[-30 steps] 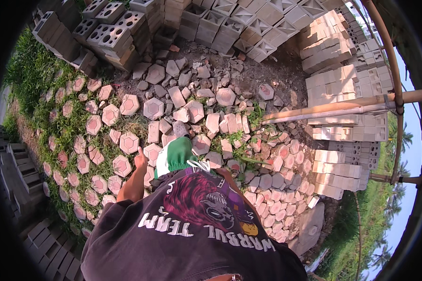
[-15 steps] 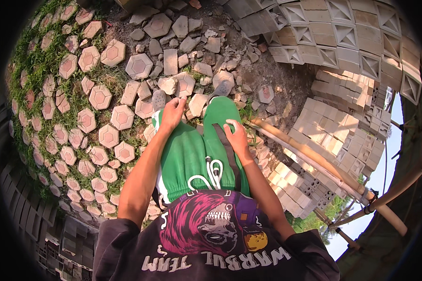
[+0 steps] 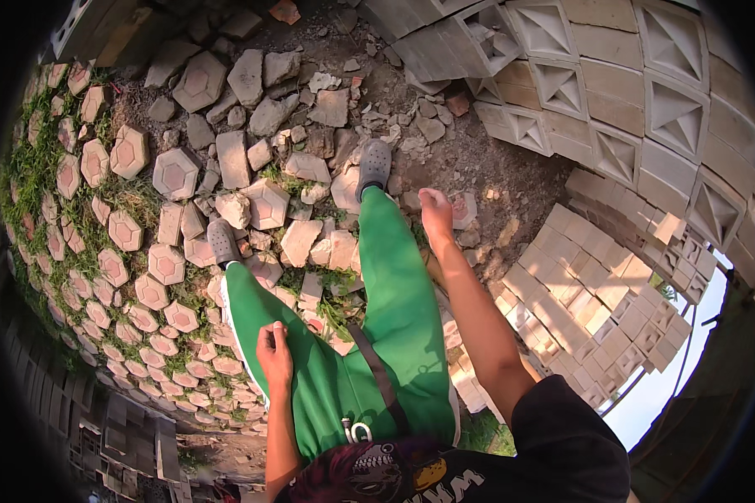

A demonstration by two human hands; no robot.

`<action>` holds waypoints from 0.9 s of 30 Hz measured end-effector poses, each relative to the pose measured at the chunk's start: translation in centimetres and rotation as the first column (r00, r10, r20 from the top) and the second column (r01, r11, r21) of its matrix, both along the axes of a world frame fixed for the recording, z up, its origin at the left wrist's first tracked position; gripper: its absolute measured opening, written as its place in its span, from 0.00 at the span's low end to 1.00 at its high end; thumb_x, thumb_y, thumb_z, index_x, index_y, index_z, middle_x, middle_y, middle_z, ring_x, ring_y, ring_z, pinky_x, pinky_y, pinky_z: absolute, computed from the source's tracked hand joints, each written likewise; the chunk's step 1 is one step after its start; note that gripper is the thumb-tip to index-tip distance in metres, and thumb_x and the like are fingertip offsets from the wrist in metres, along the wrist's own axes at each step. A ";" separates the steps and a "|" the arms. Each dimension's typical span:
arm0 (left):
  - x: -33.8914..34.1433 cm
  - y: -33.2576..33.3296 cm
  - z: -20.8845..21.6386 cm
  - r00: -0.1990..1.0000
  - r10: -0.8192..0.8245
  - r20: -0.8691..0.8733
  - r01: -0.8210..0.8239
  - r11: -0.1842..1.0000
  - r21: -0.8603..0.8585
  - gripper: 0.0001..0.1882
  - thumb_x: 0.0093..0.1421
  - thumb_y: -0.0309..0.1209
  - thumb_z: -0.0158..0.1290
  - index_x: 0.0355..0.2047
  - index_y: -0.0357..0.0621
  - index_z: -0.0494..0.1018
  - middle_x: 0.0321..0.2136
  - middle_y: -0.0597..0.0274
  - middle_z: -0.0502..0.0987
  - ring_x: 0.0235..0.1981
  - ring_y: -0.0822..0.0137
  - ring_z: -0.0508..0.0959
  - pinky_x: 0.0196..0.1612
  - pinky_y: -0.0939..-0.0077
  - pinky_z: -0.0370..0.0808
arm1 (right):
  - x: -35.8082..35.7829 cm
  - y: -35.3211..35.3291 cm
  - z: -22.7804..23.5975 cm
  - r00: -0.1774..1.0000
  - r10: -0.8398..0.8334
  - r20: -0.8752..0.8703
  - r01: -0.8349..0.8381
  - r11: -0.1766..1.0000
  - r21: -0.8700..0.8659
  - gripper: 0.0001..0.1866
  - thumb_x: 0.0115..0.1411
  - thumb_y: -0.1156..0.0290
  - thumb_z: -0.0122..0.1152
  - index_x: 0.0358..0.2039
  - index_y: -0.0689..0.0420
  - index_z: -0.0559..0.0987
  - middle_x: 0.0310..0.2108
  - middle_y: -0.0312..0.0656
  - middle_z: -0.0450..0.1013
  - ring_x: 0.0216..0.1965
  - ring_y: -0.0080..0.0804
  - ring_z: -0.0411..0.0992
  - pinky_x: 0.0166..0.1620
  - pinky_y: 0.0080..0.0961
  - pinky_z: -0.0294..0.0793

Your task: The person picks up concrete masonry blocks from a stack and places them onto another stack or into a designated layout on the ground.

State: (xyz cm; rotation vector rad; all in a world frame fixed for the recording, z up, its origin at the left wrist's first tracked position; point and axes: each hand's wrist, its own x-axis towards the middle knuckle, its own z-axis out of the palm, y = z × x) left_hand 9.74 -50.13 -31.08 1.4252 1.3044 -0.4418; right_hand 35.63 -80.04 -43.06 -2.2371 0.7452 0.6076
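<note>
My left hand (image 3: 275, 356) hangs over the left thigh of my green trousers (image 3: 398, 289), its fingers curled in and nothing visible in them. Farther forward, my right hand (image 3: 436, 218) is beside my right leg, above the dirt, with fingers bent together and no object showing. Below it lies a pale hexagonal paver (image 3: 463, 210). My right foot, in a grey clog (image 3: 375, 163), is ahead of my left clog (image 3: 222, 243); both are on uneven broken stones. A dark strap (image 3: 382, 377) lies across the trousers.
Hexagonal pavers (image 3: 166, 264) with grass between them spread to the left. Ahead is loose rubble (image 3: 330, 107). Patterned concrete blocks (image 3: 617, 147) are stacked high at right, with pale bricks (image 3: 575, 268) piled nearer. A slab (image 3: 233, 159) lies among the stones.
My right hand has swung forward while my left has drawn back to the thigh. My legs are farther apart, the right one leading, and the view has shifted.
</note>
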 end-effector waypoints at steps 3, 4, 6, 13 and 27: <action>1.9 -6.1 0.4 0.943 -0.284 -0.175 0.306 0.945 0.114 0.13 0.61 0.35 0.50 0.27 0.35 0.70 0.16 0.68 0.66 0.18 0.77 0.62 0.22 0.80 0.61 | 12.2 -6.2 -5.9 0.894 -0.439 0.091 0.432 0.898 0.087 0.23 0.59 0.53 0.52 0.40 0.64 0.74 0.29 0.40 0.73 0.30 0.30 0.71 0.35 0.26 0.70; 2.5 -7.7 0.7 0.935 -0.298 -0.189 0.323 0.939 0.116 0.13 0.61 0.35 0.50 0.27 0.35 0.70 0.16 0.68 0.66 0.18 0.77 0.62 0.22 0.80 0.61 | 16.4 -7.9 -6.7 0.870 -0.489 0.060 0.467 0.858 0.213 0.21 0.59 0.53 0.52 0.33 0.62 0.73 0.22 0.38 0.68 0.21 0.28 0.67 0.24 0.26 0.67; 3.7 -10.8 1.3 0.922 -0.312 -0.228 0.342 0.933 0.107 0.12 0.61 0.33 0.50 0.27 0.35 0.70 0.16 0.67 0.66 0.18 0.77 0.62 0.22 0.80 0.61 | 24.9 -11.8 -9.4 0.827 -0.546 0.136 0.520 0.834 0.187 0.21 0.58 0.51 0.52 0.26 0.59 0.69 0.18 0.36 0.64 0.17 0.26 0.61 0.19 0.26 0.61; 8.5 -17.3 2.8 0.923 -0.273 -0.273 0.332 0.922 0.201 0.11 0.61 0.32 0.50 0.26 0.36 0.69 0.17 0.67 0.67 0.18 0.78 0.62 0.22 0.81 0.60 | 42.2 -15.8 -15.7 0.929 -0.337 -0.154 0.370 0.864 0.341 0.24 0.48 0.64 0.60 0.46 0.57 0.69 0.48 0.46 0.66 0.50 0.47 0.65 0.50 0.52 0.66; 10.5 -20.5 1.7 0.972 -0.069 -0.225 0.106 0.982 0.157 0.09 0.62 0.31 0.49 0.28 0.37 0.70 0.20 0.70 0.68 0.21 0.80 0.64 0.25 0.84 0.63 | 43.5 -17.7 -21.8 0.798 -0.602 -0.020 0.580 0.758 0.298 0.13 0.45 0.81 0.52 0.35 0.69 0.71 0.34 0.54 0.72 0.33 0.51 0.75 0.36 0.49 0.76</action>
